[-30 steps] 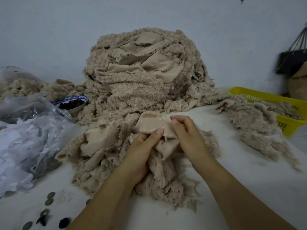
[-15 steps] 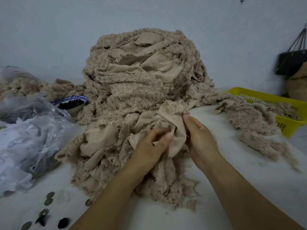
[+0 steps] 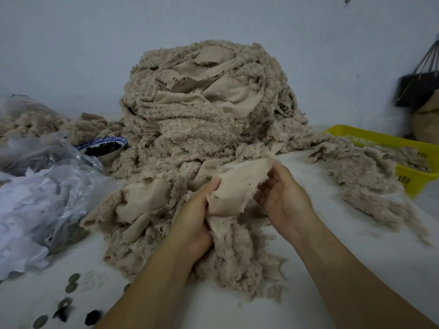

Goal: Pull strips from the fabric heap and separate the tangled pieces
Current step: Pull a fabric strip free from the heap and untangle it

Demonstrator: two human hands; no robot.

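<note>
A white table [image 3: 370, 276] fills the lower part of the view and meets a pale wall behind it. The fabric heap [image 3: 206, 119], a tall mound of beige fuzzy strips with smooth backing showing in places, stands at the middle of the table against the wall and spills forward toward the person. To its left lies a pile of clear and white plastic bags [image 3: 40, 200], with more beige fabric behind them. On the right, a looser drift of fuzzy pieces [image 3: 356, 169] trails across the table and over the rim of a yellow basket [image 3: 414, 147] at the table's far right edge. A dark bag [image 3: 418, 89] hangs at the wall above it. At the front foot of the heap, 1 strip [image 3: 240, 186] is lifted and stretched between the 2 hands, smooth side facing up, its lower end running into the tangled fuzz on the table. The left hand [image 3: 192, 224] grips the strip's near left end, fingers curled around it and thumb on top. The right hand [image 3: 282, 198] pinches the far right corner between thumb and fingertips, palm turned inward. A blue-rimmed bowl [image 3: 104, 148] of dark contents sits between the bags and the heap. Small round discs [image 3: 71, 283] lie on the table at lower left.
</note>
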